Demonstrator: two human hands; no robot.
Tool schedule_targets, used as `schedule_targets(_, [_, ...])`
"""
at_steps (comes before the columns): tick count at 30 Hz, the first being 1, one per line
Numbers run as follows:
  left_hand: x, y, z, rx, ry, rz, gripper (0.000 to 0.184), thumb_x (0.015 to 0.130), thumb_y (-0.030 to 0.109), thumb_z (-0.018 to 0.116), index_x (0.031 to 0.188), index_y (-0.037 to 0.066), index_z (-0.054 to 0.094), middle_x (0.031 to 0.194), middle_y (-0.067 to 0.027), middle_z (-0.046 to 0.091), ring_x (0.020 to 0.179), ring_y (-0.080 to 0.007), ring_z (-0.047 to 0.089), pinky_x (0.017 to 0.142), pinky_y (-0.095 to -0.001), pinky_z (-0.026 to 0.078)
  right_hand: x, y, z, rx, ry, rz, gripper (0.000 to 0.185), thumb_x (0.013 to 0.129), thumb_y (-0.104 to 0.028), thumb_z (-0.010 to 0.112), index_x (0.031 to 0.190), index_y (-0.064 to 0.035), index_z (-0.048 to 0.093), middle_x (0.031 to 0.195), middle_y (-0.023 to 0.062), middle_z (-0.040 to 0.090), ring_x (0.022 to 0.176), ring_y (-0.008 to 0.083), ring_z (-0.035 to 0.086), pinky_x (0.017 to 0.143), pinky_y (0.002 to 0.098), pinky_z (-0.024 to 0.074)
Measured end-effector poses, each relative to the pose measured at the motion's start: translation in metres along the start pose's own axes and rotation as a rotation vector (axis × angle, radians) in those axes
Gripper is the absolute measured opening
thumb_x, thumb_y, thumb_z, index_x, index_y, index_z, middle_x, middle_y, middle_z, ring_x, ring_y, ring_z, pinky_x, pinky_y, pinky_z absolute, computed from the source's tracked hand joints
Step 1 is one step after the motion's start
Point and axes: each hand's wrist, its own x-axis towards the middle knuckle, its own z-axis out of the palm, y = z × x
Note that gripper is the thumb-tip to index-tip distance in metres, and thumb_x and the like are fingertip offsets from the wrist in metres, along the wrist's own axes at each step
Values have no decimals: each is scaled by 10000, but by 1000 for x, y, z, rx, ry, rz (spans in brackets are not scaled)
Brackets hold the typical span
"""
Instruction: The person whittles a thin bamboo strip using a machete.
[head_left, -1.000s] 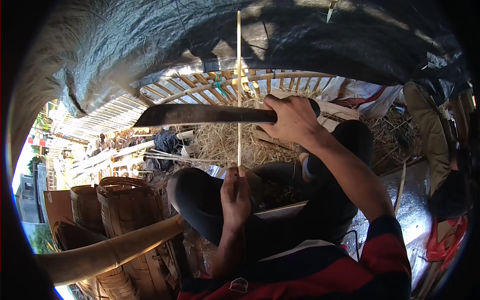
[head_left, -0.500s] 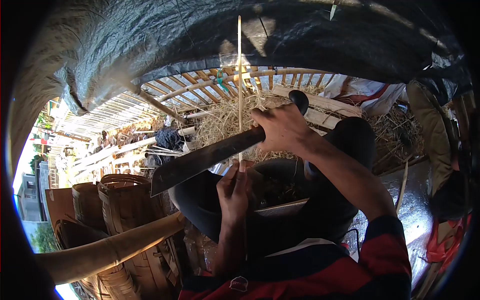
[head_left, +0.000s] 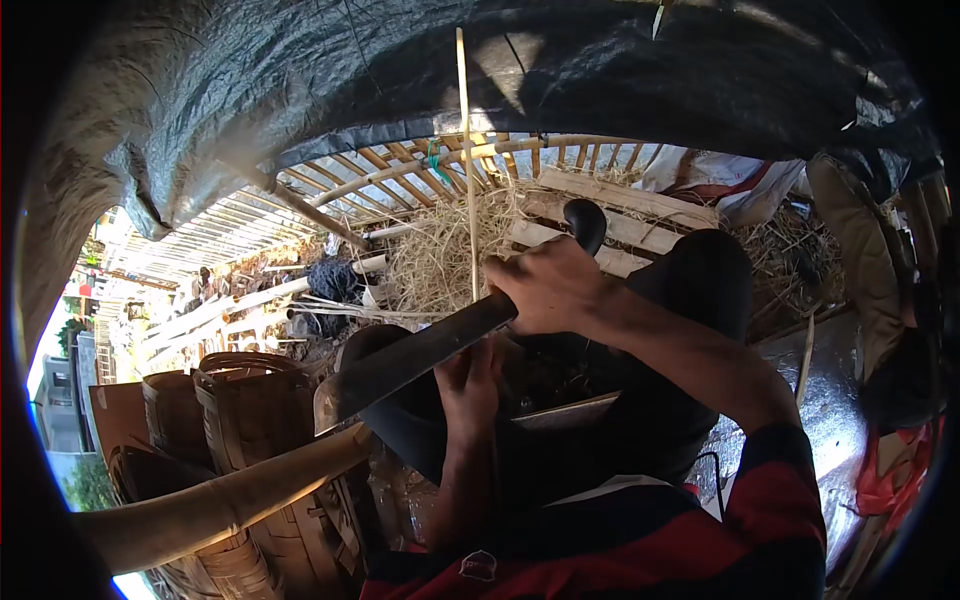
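Observation:
My right hand (head_left: 555,290) is closed round the handle of a large machete (head_left: 425,360), whose dark blade slants down to the left across the front of my left hand. The black curved end of its handle shows above my fist. Between my legs, my left hand (head_left: 468,392) is closed on the lower part of a thin bamboo strip (head_left: 467,170). The strip stands nearly upright and reaches up in front of the dark tarp. Where the blade passes the strip, just above my left fingers, I cannot tell if they touch.
Woven baskets (head_left: 250,410) stand at the lower left behind a thick bamboo pole (head_left: 220,505). Straw (head_left: 430,255) and wooden boards (head_left: 630,205) lie ahead, before a bamboo slat fence (head_left: 370,180). A dark tarp (head_left: 330,80) hangs overhead.
The machete has swung from level to slanting down left, and my right hand has moved down and left toward my left hand. The strip's upper end has tilted slightly left.

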Motion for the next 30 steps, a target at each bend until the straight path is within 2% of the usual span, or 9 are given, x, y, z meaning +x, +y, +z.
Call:
schedule_targets(2, [-2,9,0,45,49,-90,143,952,160,508,892,57,587,568,69,370,460,-7,290,412,-187,199,1,2,5,-10,-109,10,361,709,-372,668,847,-45,604,581,124,629,541,287,662,499,387,528])
schedule_targets(5, [-2,11,-5,88,8,-93,195,983,156,491,867,28,581,596,51,414,506,-23,335,460,-206,235,7,13,7,24,140,-110,378,695,-341,684,904,-39,595,593,145,632,553,291,667,511,392,534])
schedule_targets(12, [-6,19,-8,80,-49,-216,224,989,218,493,894,36,583,573,74,366,480,-7,294,434,-199,209,28,54,-22,-29,69,259,385,698,-325,709,913,-19,619,697,167,666,655,317,683,621,399,555])
schedule_targets(15, [-6,19,-7,17,-65,-189,217,993,230,488,964,39,587,591,76,351,489,-4,284,425,-190,199,30,63,-28,177,132,494,376,747,-343,688,915,-16,614,732,169,667,714,312,683,646,405,548])
schedule_targets(18, [-2,14,-9,-71,-118,-153,237,1003,211,469,1076,17,583,657,51,420,545,-7,328,463,-184,231,18,60,-18,487,223,450,346,776,-338,674,901,-22,615,705,160,658,683,311,675,621,396,536])
schedule_targets(22, [-7,19,0,-64,-73,-158,250,1007,168,454,1180,27,567,765,5,508,633,-13,356,492,-165,258,-1,47,-17,557,310,272,266,743,-280,702,810,-49,588,695,118,657,613,302,655,604,393,515])
schedule_targets(24, [-7,18,-5,-38,-84,-120,230,1004,153,454,1159,27,567,791,-5,533,620,-15,359,486,-166,261,-7,41,-17,384,254,239,256,696,-246,724,796,-69,568,654,96,633,607,286,654,581,388,507])
schedule_targets(27, [-8,16,-10,-45,-109,-88,203,998,131,460,1139,28,564,835,-11,578,603,-16,371,490,-177,282,-11,28,-5,163,336,-105,334,632,-300,753,799,-88,557,563,56,583,512,285,627,494,381,488])
schedule_targets(30, [-7,7,-12,-60,-131,-55,155,986,120,476,1081,35,565,848,-25,597,581,-16,375,472,-182,279,-16,13,6,177,181,-112,296,621,-277,728,801,-104,570,640,63,617,601,272,639,551,391,476])
